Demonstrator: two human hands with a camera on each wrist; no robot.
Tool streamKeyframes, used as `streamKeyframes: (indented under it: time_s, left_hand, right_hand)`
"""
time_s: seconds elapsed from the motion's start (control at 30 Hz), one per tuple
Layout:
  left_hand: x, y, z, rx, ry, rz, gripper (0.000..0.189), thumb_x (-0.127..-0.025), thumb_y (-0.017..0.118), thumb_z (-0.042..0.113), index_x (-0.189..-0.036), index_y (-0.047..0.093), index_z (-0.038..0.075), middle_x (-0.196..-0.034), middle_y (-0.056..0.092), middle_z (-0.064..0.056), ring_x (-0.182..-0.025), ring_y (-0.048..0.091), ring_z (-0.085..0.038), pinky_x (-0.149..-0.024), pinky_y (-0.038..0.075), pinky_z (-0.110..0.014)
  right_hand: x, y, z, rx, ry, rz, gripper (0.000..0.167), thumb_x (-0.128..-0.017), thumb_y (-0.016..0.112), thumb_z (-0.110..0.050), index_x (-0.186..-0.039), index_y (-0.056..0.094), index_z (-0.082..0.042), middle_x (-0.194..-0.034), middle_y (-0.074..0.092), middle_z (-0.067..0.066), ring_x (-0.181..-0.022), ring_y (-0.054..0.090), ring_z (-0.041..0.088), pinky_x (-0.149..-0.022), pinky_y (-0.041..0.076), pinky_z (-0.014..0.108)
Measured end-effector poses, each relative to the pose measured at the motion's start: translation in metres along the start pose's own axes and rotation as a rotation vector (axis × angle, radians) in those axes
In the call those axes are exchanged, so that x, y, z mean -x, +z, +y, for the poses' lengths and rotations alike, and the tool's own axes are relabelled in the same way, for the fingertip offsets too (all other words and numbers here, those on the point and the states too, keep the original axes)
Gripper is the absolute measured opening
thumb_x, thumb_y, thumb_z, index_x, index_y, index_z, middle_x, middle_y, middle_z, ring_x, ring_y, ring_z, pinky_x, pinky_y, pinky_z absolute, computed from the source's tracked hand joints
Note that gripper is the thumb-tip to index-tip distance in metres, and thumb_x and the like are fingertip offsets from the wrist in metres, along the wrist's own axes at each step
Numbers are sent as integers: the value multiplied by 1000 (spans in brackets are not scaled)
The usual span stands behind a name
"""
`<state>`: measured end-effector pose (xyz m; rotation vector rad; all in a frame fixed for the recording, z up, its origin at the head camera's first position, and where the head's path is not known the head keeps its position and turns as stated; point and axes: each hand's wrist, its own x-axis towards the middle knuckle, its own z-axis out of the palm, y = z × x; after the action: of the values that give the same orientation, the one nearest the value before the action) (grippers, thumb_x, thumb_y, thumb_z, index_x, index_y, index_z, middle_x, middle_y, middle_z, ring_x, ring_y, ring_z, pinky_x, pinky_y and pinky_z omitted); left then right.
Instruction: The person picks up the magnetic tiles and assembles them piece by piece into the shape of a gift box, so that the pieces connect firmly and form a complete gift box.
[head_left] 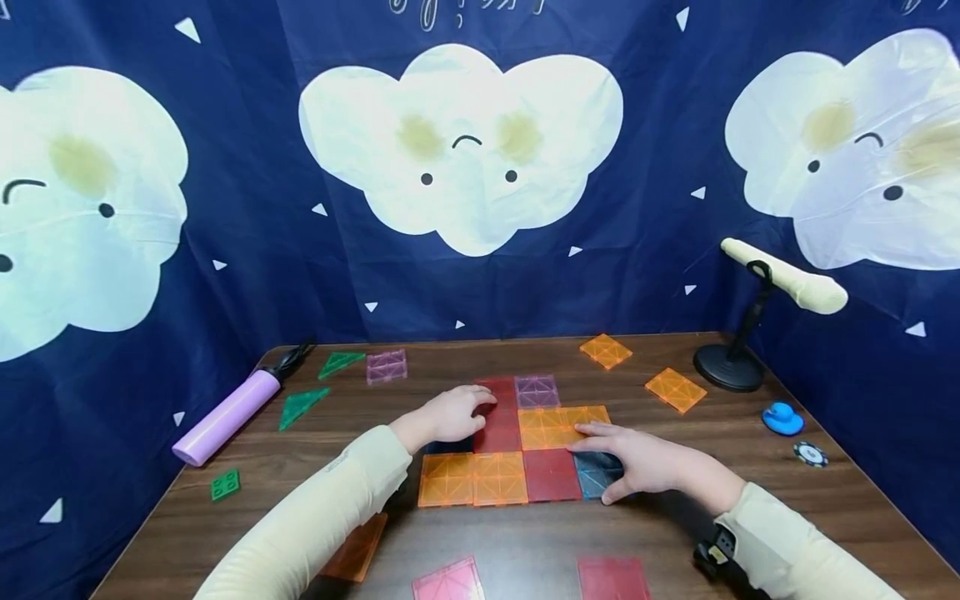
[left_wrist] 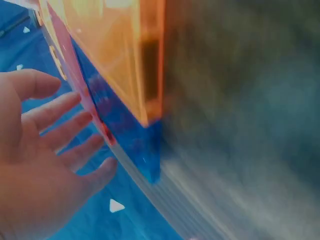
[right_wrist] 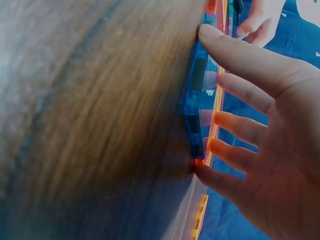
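Blue cloth (head_left: 251,192) backs the desk (head_left: 517,537). Lower centre, the left hand (head_left: 450,414) and right hand (head_left: 645,458) lie spread over coloured tiles (head_left: 551,475).

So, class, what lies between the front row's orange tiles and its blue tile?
One red tile, as the head view shows.

The head view's lower edge crops a pink tile (head_left: 452,582), while the right hand (head_left: 647,460) partly hides a blue tile (head_left: 591,477)

We are finding passable tabletop (head_left: 517,533) just nearside of the magnetic-tile patchwork (head_left: 553,477), while the round-based black stand (head_left: 729,368) is obstructing well to its right.
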<state>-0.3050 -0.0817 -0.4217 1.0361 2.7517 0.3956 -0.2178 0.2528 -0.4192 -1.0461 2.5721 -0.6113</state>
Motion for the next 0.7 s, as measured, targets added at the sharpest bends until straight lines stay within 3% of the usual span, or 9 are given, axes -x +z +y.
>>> streamKeyframes:
  time_s: [0.1,0.23,0.33,0.4,0.47,0.6,0.67,0.7]
  left_hand:
    - [8,7,14,19,61,58,37,-98,61,12,-134,63,3,-141,57,-17,-130,53,-32,-111,40,-46]
    - [19,15,46,-22,151,148,32,-97,64,16,-127,66,6,-129,63,-11,-117,61,-26,-103,48,-41]
    - [31,19,81,-68,273,174,27,-97,64,18,-122,69,9,-119,66,-4,-110,62,-18,-97,51,-32]
    - [43,23,105,-87,403,156,25,-97,64,19,-119,70,11,-114,66,0,-107,61,-12,-95,49,-25]
    - [55,27,126,-107,536,93,24,-99,62,20,-120,70,12,-113,65,4,-106,58,-6,-94,45,-18]
    - [71,42,151,-118,717,-140,36,-103,60,28,-136,62,14,-132,61,3,-121,51,-1,-100,37,-12]
    - [74,58,153,-30,680,-278,44,-103,61,29,-145,55,15,-141,56,6,-126,47,3,-100,36,-11]
    - [74,69,153,25,660,-307,49,-102,63,29,-147,52,12,-144,55,5,-127,47,2,-100,36,-11]
  right_hand:
    - [4,2,1,-41,15,-25,71,-86,83,-33,-149,54,-16,-161,34,20,-145,30,47,-107,31,69]
    - [6,1,3,-78,20,-35,71,-85,83,-29,-149,54,-17,-162,32,19,-146,28,47,-107,30,71]
    - [6,2,3,-73,3,-25,72,-84,84,-30,-148,55,-16,-161,34,20,-145,29,47,-107,32,69]
    - [7,3,3,-63,-16,-12,72,-83,84,-31,-148,55,-15,-160,35,21,-144,31,48,-107,33,67]
    - [8,3,2,-61,-35,2,72,-83,84,-32,-147,56,-13,-158,37,22,-143,32,49,-106,35,66]
    - [8,1,1,-65,-44,10,72,-85,84,-32,-147,55,-12,-158,36,23,-142,32,51,-105,35,67]
    - [8,0,0,-72,-35,6,71,-85,83,-32,-148,55,-12,-159,35,24,-142,31,51,-105,35,69]
    - [8,-1,0,-77,-26,2,71,-86,83,-32,-148,54,-12,-159,34,23,-143,30,50,-105,34,70]
